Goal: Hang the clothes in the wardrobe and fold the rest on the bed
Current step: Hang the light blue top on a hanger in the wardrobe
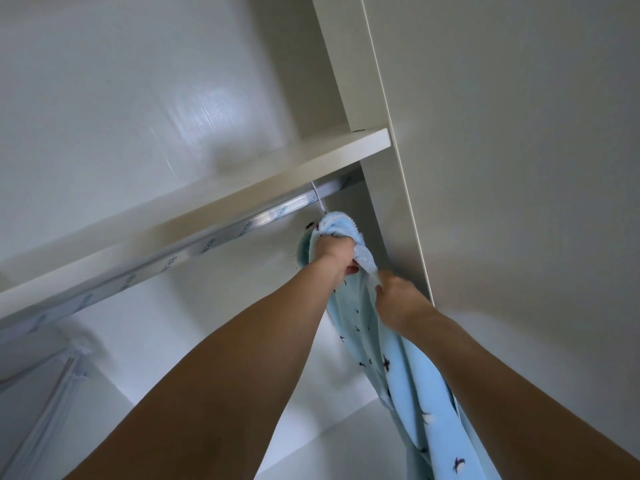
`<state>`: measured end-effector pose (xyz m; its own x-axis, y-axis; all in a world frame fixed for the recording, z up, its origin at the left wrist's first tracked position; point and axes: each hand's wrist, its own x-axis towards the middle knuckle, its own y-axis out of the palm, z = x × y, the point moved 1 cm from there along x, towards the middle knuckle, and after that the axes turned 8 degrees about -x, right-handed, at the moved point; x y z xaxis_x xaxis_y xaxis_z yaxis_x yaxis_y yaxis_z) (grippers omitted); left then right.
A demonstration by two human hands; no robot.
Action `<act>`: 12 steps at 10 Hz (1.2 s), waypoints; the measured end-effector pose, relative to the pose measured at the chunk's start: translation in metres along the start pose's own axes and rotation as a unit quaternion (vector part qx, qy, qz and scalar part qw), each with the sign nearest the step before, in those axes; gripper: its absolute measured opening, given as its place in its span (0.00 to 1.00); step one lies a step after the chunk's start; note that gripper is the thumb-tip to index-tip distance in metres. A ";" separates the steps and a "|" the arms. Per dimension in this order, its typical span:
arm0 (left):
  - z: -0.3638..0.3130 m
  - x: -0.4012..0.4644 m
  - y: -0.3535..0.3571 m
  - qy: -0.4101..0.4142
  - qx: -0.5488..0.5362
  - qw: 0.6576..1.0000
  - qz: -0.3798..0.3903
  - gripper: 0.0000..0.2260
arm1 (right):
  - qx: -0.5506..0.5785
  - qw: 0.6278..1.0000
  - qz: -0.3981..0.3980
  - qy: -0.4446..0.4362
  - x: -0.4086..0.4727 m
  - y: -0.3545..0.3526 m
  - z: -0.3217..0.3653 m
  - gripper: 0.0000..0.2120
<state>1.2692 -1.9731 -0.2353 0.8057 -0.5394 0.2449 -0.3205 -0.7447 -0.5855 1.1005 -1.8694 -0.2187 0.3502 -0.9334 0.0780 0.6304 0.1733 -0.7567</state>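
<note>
Light-blue garment (412, 386), soft cloth printed with small dark bird shapes: it hangs at the right end of the wardrobe, close against the white inner side panel (377, 216), its length trailing down toward the lower right edge of view. The top of the cloth is bunched up just below the silver metal hanging rail (221, 233).

My left hand (334, 252): fingers curled tight round the gathered top of the garment, gripping it from below, arm stretched up and forward.

My right hand (394, 296): fingers pinching a fold of the same cloth just under the left hand, the two hands nearly touching.

Thin white hanger hook (318, 199): looped over the rail and running down into the bunched cloth; the rest of the hanger is hidden inside the fabric.

Silver rail: runs diagonally from lower left to upper right, with repeated dark lettering along it, partly blurred.

White shelf board (242, 181): lies directly above the rail and meets the side panel at its right end.

White wardrobe door (502, 150): stands open at the right, its edge just beside my right hand.

Pale, blurred hanging items (45, 400): at the lower left under the rail, well apart from the blue garment; I cannot tell what they are.
</note>
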 end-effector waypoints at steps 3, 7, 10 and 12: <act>-0.056 -0.051 -0.041 -0.128 -0.160 0.937 0.284 0.10 | -0.070 0.995 0.018 0.062 0.009 -0.001 -0.001 0.15; -0.049 -0.051 -0.056 -0.123 -0.114 0.922 0.348 0.11 | -0.036 0.992 0.076 0.091 0.014 0.004 -0.007 0.16; -0.027 -0.064 -0.078 -0.060 -0.079 0.932 0.349 0.14 | 0.057 0.993 0.053 0.088 -0.018 -0.011 0.003 0.19; -0.009 -0.096 -0.135 0.075 0.019 0.943 0.324 0.13 | 0.045 0.992 0.095 0.070 -0.049 -0.023 0.011 0.25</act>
<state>1.2305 -1.8239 -0.1728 0.3665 -0.9279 -0.0685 -0.7006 -0.2268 -0.6765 1.0765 -1.8241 -0.1974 0.3733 -0.9146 -0.1554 0.6240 0.3715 -0.6874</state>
